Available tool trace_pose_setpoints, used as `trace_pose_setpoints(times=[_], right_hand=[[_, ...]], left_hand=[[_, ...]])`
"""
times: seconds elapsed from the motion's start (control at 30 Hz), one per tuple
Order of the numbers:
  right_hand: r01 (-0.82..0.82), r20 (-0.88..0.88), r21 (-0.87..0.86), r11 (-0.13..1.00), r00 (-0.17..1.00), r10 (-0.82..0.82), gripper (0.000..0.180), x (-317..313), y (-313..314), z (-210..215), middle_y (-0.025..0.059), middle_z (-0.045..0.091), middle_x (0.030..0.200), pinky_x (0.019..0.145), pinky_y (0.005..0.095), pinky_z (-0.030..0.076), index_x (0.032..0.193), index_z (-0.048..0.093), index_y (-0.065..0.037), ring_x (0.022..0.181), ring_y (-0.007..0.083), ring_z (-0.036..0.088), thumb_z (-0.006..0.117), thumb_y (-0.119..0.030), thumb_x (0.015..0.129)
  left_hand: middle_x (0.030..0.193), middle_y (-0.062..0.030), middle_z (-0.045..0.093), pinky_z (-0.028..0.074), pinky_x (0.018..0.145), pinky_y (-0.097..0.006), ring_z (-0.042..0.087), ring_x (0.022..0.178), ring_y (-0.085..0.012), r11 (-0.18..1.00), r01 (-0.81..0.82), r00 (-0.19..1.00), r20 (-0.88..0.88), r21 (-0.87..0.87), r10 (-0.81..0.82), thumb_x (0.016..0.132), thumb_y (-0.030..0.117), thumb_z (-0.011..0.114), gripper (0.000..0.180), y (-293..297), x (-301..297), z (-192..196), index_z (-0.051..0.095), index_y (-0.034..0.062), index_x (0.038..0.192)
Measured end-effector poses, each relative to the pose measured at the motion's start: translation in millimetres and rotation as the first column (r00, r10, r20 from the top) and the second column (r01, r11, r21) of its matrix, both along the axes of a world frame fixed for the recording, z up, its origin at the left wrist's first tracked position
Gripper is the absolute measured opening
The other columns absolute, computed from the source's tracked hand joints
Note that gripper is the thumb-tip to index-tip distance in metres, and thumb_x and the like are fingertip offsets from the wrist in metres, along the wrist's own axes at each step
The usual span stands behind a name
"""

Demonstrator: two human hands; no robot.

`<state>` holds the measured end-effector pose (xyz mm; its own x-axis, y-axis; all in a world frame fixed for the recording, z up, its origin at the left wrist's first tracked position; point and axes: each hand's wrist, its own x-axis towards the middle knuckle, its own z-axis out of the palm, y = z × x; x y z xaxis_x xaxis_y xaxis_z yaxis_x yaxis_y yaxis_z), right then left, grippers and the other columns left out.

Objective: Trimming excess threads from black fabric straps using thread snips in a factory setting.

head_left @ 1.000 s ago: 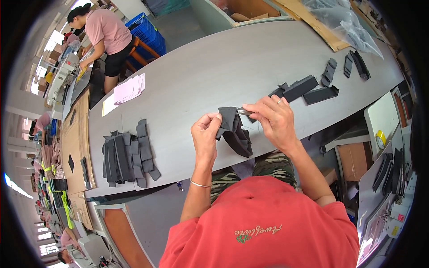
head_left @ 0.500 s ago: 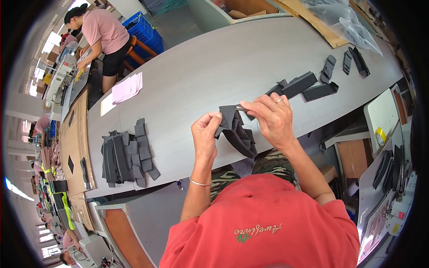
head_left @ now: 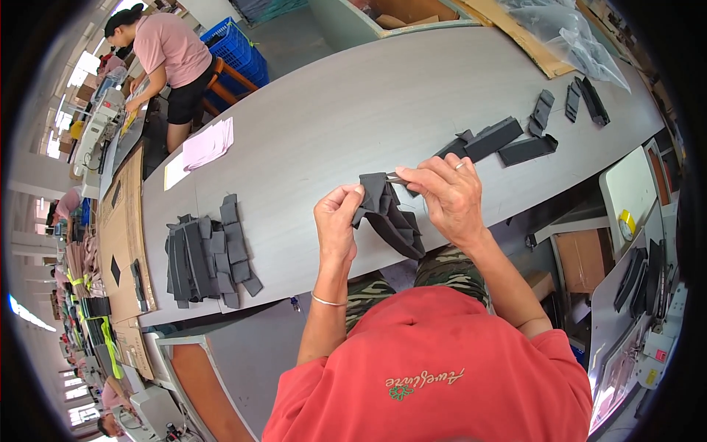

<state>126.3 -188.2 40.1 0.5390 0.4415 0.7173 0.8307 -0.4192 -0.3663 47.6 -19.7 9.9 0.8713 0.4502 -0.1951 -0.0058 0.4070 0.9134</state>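
Both hands are raised out in front of the red shirt [head_left: 427, 368]. From the shirt's left sleeve the left forearm [head_left: 321, 331] runs almost straight out, a thin bracelet [head_left: 328, 300] at its wrist; the left hand [head_left: 337, 219] pinches with thumb against fingers. From the shirt's right sleeve the right forearm [head_left: 508, 278] slants inward toward the shirt's midline. The right hand [head_left: 448, 197], wearing a ring [head_left: 459, 166], also pinches, its fingertips [head_left: 406, 174] pointing toward the shirt's left side.
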Motion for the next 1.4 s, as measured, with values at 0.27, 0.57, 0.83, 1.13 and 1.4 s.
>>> trace_pose_setpoints(times=[0.27, 0.57, 0.83, 1.13, 1.4], right_hand=[[0.019, 0.009, -0.013, 1.000, 1.000, -0.019, 0.028, -0.2, 1.7, -4.3, -0.0024, 0.059, 0.072, 0.059, 0.0321, 0.029, 0.096, 0.071, -0.016, 0.061, 0.0179, 0.046, 0.067, -0.002, 0.072], [0.055, -0.683, 0.498, 0.866, 0.640, 0.352, 0.012, -10.0, 11.8, 5.2, 0.0027, 0.063, 0.077, 0.069, 0.0291, 0.045, 0.093, 0.068, -0.007, 0.072, 0.0200, 0.057, 0.066, -0.008, 0.081], [-0.110, -0.588, 0.270, 0.957, 0.768, 0.254, 0.015, -0.5, 12.1, -5.0, 0.0061, 0.065, 0.077, 0.060, 0.0280, 0.046, 0.089, 0.066, -0.003, 0.064, 0.0164, 0.059, 0.063, 0.002, 0.075], [-0.020, -0.627, 0.419, 0.908, 0.717, 0.305, 0.013, 2.4, 11.8, -2.9, 0.0079, 0.064, 0.073, 0.058, 0.0275, 0.045, 0.086, 0.066, -0.002, 0.063, 0.0163, 0.060, 0.062, 0.004, 0.075], [-0.062, -0.554, 0.368, 0.928, 0.787, 0.272, 0.015, 1.5, 13.6, 1.7, 0.0080, 0.065, 0.073, 0.058, 0.0270, 0.046, 0.088, 0.067, -0.002, 0.062, 0.0162, 0.060, 0.061, 0.003, 0.075]], left_hand=[[0.074, 0.0047, 0.058, 0.035, 0.060, -0.019, 0.045, 0.066, -0.0026, 1.000, 0.011, 1.000, -0.001, 0.007, -0.011, 0.087, 0.009, 0.061, 0.014, -1.1, -0.8, -1.6, 0.067, -0.0029, 0.087], [0.078, -0.0106, 0.065, 0.056, 0.061, -0.033, 0.063, 0.065, -0.0187, 0.994, 0.101, 0.992, 0.075, -0.041, -0.097, 0.091, 0.016, 0.055, 0.021, 3.8, -1.0, 3.3, 0.062, -0.0039, 0.089], [0.081, -0.0089, 0.065, 0.053, 0.063, -0.030, 0.062, 0.069, -0.0152, 0.989, 0.135, 0.989, 0.072, -0.061, -0.130, 0.091, 0.013, 0.055, 0.019, 0.0, -0.7, 11.9, 0.063, -0.0036, 0.092], [0.104, -0.0010, 0.053, 0.043, 0.077, -0.022, 0.052, 0.086, -0.0062, 0.977, 0.212, 0.977, 0.021, 0.039, -0.213, 0.086, 0.011, 0.066, 0.036, -4.4, -4.3, 8.8, 0.051, 0.0038, 0.119], [0.106, -0.0009, 0.057, 0.041, 0.081, -0.023, 0.051, 0.092, -0.0062, 0.894, 0.440, 0.898, 0.049, -0.082, -0.437, 0.086, 0.016, 0.068, 0.041, -10.5, -8.6, 10.9, 0.052, 0.0040, 0.122]])
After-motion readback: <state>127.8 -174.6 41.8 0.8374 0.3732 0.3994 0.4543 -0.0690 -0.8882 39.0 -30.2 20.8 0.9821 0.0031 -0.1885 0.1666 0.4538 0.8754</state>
